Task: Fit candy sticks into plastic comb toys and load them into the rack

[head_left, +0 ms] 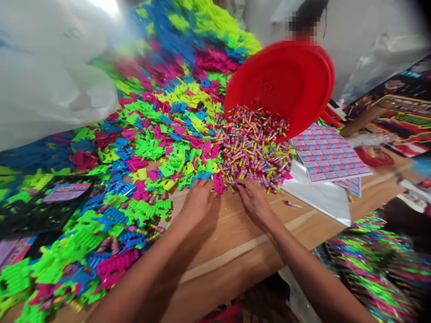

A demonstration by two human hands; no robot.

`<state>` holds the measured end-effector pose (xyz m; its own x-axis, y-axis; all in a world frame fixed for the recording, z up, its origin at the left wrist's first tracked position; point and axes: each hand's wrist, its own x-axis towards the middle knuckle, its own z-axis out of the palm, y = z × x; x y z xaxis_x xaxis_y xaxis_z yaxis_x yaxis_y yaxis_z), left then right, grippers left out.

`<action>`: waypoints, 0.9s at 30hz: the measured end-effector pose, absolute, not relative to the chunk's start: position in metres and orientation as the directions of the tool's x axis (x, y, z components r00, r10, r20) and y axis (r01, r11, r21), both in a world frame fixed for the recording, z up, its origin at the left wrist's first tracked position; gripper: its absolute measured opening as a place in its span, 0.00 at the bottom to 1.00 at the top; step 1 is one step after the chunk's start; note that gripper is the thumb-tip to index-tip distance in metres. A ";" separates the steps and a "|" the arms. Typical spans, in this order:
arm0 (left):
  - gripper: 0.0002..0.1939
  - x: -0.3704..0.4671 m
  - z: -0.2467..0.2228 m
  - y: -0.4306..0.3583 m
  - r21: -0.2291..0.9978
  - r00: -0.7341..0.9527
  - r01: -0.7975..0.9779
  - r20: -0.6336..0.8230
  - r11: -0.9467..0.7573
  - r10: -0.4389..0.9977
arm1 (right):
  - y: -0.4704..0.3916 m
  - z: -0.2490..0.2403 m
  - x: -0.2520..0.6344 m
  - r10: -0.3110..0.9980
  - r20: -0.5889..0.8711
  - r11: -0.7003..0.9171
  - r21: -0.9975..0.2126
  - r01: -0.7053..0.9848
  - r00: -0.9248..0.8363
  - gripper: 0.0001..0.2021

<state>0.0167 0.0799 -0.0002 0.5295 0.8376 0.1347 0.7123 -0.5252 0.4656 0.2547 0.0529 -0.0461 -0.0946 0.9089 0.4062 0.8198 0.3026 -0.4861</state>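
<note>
My left hand (200, 198) is at the front edge of a wide heap of small moulded plastic pieces (182, 154) in green, blue, magenta and yellow. Its fingers are curled in; a magenta piece (219, 183) lies right by the fingertips, and I cannot see what they hold. To its right, my right hand (255, 199) reaches the near edge of a pile of small pink-wrapped sticks (251, 148). Thumb and fingers are pinched together there, the tips partly lost among the sticks. The sticks spill from a tipped red basin (303, 85).
Printed pink-and-purple card sheets (332, 154) and a clear plastic bag (319, 197) lie at the right. One loose stick (293, 204) is on the wooden table (229, 242). A black tray (50, 202) rests at the left. White sacks (57, 80) stand behind; filled bright packs (373, 264) are below, right.
</note>
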 end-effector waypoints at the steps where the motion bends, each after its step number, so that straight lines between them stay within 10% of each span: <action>1: 0.13 0.028 -0.002 0.083 0.459 0.532 0.713 0.140 -0.531 0.835 | 0.051 -0.042 0.258 0.901 0.429 0.305 -0.505 0.808 -0.073 0.12; 6: 0.27 0.064 -0.014 0.085 0.363 0.505 0.789 0.078 -0.496 0.860 | 0.025 -0.028 0.279 0.888 0.453 0.345 -0.544 0.765 -0.078 0.10; 12: 0.16 0.061 -0.034 0.085 0.217 0.455 0.858 0.102 -0.466 0.885 | -0.010 -0.020 0.281 0.907 0.210 0.421 -0.469 0.776 -0.366 0.13; 20: 0.13 0.059 -0.022 0.069 0.540 0.109 0.815 0.214 -0.211 0.971 | 0.002 -0.016 0.271 0.743 0.087 0.620 -0.465 0.632 -0.664 0.09; 24: 0.09 0.065 -0.007 0.046 0.908 -0.276 0.345 -0.143 0.237 0.950 | 0.008 -0.027 0.287 0.723 0.097 0.566 -0.651 0.506 -0.684 0.11; 27: 0.13 0.069 0.000 0.025 0.892 -0.234 -0.188 -0.446 0.410 0.864 | 0.012 -0.036 0.296 0.714 0.132 0.552 -0.710 0.437 -0.687 0.10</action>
<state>0.0693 0.0250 0.0001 -0.2336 0.8638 -0.4465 -0.1880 0.4104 0.8923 0.2961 0.0120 -0.0361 -0.6875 0.7142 0.1318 0.4373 0.5520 -0.7100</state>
